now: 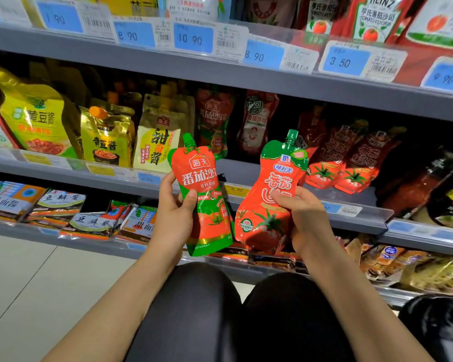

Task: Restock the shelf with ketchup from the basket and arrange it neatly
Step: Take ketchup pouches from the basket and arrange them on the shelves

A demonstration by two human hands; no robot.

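Ketchup pouches, one per grip: left hand (pixel 173 215) holds Haday pouch (pixel 202 194), right hand (pixel 305 218) holds McCormick pouch (pixel 270 199). Slot each upright beside matching brand on middle shelf (pixel 272 176), labels forward.

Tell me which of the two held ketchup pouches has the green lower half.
The ketchup pouch in the left hand: this left pouch is green down its side and bottom. The right pouch, gripped by the right hand, is red below, green only at its top.
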